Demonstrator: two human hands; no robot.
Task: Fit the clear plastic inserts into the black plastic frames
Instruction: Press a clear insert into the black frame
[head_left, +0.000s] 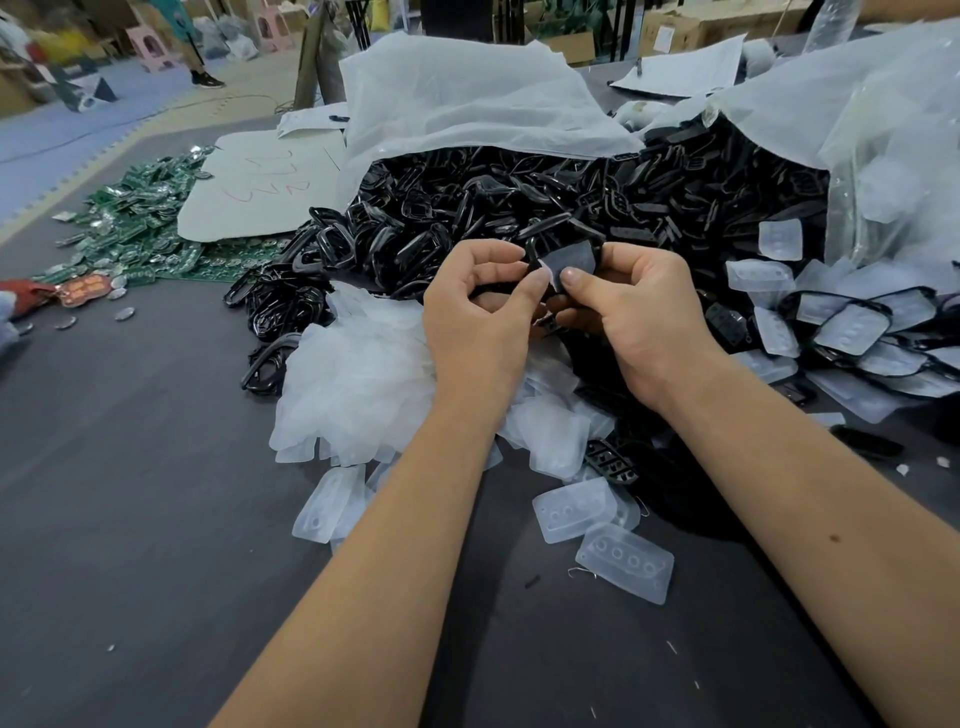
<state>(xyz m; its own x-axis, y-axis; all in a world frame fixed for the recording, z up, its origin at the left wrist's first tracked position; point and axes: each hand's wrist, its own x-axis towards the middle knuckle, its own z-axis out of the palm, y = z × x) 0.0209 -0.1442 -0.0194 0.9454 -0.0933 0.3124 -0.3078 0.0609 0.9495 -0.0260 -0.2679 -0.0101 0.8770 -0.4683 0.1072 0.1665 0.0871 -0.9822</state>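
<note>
My left hand (480, 312) and my right hand (639, 317) meet above the table, both pinching one black plastic frame (535, 249) with a clear plastic insert (574, 262) lying in it. Both thumbs press on the insert's near edge. A big heap of black frames (519, 208) spills from a white sack behind my hands. Loose clear inserts (358, 384) are piled below my left hand, and more clear inserts (623, 564) lie near my forearms.
Frames with inserts fitted (852, 327) lie stacked at the right. Green circuit boards (140, 223) cover the far left, beside a white board (265, 187). The white sack (467, 98) rises behind. The grey table surface (130, 519) stretches to the near left. A person's legs (197, 57) stand far back.
</note>
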